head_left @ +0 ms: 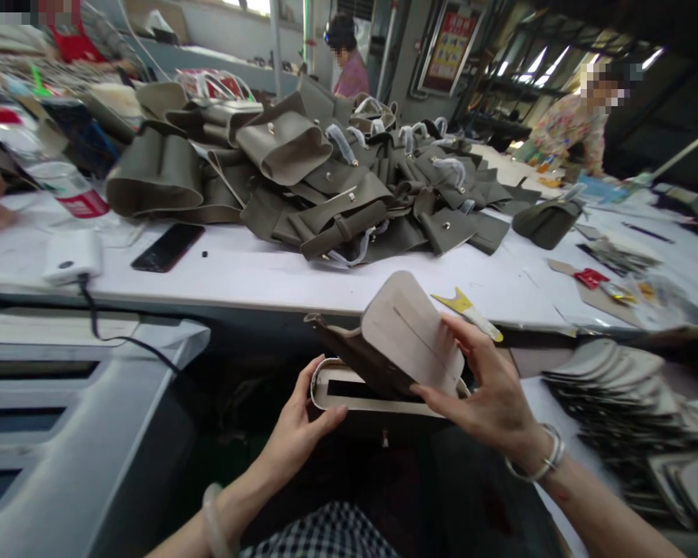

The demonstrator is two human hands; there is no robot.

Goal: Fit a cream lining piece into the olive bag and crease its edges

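Note:
A dark bag body (pixel 361 395) with a pale rounded rim and a black strip inside it is near the table's front edge. My left hand (pixel 305 415) grips its left end, thumb on the rim and fingers behind. My right hand (pixel 482 387) pinches a pale grey rounded flap (pixel 410 325) with a slit down its middle, between thumb and fingers. The flap stands raised and tilted over the right part of the rim, with a brown folded piece (pixel 354 353) beside it on the left. A small metal fitting (pixel 385 438) shows on the bag's front.
Many grey-green bag pieces (pixel 326 170) are heaped across the white table (pixel 256 271). A phone (pixel 167 247), white device (pixel 73 256) and yellow-tipped tool (pixel 468 311) lie before them. Stacked flaps (pixel 628 411) are at right, a grey machine (pixel 93 434) at left. Two people are behind.

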